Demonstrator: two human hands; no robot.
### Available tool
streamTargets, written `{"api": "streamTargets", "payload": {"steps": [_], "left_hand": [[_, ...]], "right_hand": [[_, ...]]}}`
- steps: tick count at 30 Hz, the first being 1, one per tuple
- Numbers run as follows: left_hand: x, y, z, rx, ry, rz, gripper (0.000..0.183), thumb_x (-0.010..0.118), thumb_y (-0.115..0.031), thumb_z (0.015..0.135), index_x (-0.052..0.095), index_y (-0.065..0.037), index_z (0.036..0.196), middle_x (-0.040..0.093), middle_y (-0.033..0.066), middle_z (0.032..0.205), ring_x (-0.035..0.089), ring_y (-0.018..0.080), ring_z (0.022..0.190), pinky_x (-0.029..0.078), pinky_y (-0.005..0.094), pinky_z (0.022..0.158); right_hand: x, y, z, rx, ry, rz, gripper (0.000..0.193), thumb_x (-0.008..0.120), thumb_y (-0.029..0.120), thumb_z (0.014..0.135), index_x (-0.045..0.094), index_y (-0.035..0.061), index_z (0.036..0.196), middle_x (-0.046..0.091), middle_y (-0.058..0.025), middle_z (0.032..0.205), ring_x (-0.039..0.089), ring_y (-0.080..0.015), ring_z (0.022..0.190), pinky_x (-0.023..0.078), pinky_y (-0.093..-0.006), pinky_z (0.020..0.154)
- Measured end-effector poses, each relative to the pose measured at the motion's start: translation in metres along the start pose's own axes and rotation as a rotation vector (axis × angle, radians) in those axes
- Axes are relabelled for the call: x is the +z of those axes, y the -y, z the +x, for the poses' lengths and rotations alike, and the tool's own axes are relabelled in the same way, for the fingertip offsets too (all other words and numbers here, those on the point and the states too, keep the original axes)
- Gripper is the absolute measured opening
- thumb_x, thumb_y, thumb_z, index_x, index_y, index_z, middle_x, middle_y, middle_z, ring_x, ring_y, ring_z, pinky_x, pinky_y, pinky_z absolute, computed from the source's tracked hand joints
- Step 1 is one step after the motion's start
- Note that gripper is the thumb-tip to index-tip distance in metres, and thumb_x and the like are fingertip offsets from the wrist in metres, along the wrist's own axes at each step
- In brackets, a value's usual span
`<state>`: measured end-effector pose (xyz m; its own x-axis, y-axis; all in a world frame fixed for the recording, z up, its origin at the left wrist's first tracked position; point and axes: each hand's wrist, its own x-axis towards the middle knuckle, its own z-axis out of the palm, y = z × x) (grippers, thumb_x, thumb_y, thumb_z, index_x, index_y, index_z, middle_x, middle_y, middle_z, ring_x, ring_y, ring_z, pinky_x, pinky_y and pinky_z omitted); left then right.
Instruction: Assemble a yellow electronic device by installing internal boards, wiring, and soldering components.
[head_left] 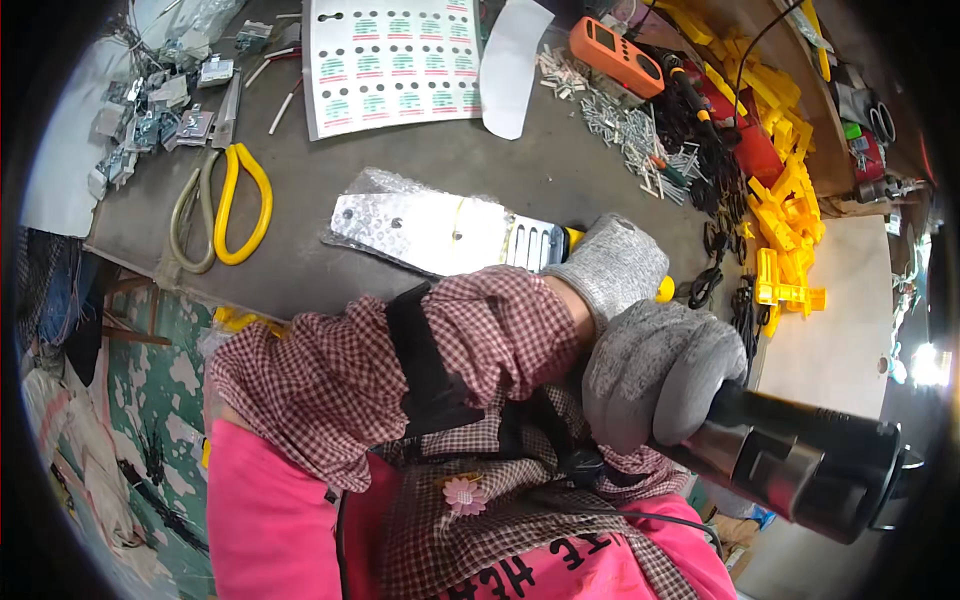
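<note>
Clenching gloved fingers around a black-and-silver handheld power tool [800,460], the right hand [665,375] is at near right. The left hand [612,265] covers the right end of a partly bubble-wrapped slotted device [440,228] lying on the table [310,185]; whether its hidden fingers grasp, I cannot tell.

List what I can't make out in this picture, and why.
All in the head view:
Left hand: fingertips and whatever they touch, covered by the hand itself.
Black tool: the part inside the right hand, hidden by it.
Label sheet: far end, cut off by the top edge.
Small silvery pieces: too small and heaped to count.
</note>
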<state>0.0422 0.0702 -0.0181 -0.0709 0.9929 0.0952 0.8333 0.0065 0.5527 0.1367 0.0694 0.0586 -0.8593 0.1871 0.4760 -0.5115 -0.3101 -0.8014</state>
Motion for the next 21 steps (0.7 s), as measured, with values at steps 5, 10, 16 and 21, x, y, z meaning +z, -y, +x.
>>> {"api": "streamTargets", "payload": {"steps": [5,10,16,21], "left_hand": [[0.004,-0.002,0.0,0.035,-0.136,-0.01,0.025,0.066,-0.03,0.082,0.075,-0.009,0.09,0.073,0.0151,0.081,0.073,0.0315,0.08,0.055,0.0433,0.074],[-0.001,-0.002,-0.01,0.025,-0.126,-0.048,0.025,0.066,-0.026,0.082,0.074,-0.004,0.09,0.073,0.019,0.083,0.072,0.0343,0.082,0.056,0.0438,0.077],[-0.003,-0.008,-0.009,-0.011,-0.07,-0.008,0.029,0.067,-0.027,0.085,0.071,-0.013,0.11,0.073,0.017,0.09,0.071,0.0342,0.088,0.056,0.0443,0.079],[-0.001,-0.001,0.0,0.021,-0.032,0.079,0.029,0.062,-0.032,0.087,0.07,-0.015,0.109,0.074,0.0172,0.089,0.072,0.0347,0.086,0.056,0.0456,0.076]], "right_hand": [[-0.002,-0.004,0.0,0.098,0.249,-0.021,0.032,0.067,0.032,0.094,0.052,0.0061,0.082,0.063,-0.0122,0.067,0.06,-0.0258,0.05,0.054,-0.0372,0.048],[-0.023,0.011,-0.011,0.047,0.29,-0.233,0.062,0.06,0.057,0.091,0.054,0.0053,0.124,0.064,-0.0106,0.08,0.058,-0.0225,0.056,0.053,-0.0357,0.059],[-0.04,0.021,-0.012,-0.217,0.276,-0.005,0.065,0.074,0.059,0.082,0.053,0.0035,0.11,0.057,-0.0053,0.063,0.052,-0.0162,0.04,0.045,-0.0312,0.037],[-0.06,0.004,-0.007,0.238,0.412,0.229,0.027,0.078,0.022,0.082,0.059,0.0076,0.069,0.064,-0.0061,0.064,0.062,-0.0196,0.053,0.048,-0.0376,0.047]]}}
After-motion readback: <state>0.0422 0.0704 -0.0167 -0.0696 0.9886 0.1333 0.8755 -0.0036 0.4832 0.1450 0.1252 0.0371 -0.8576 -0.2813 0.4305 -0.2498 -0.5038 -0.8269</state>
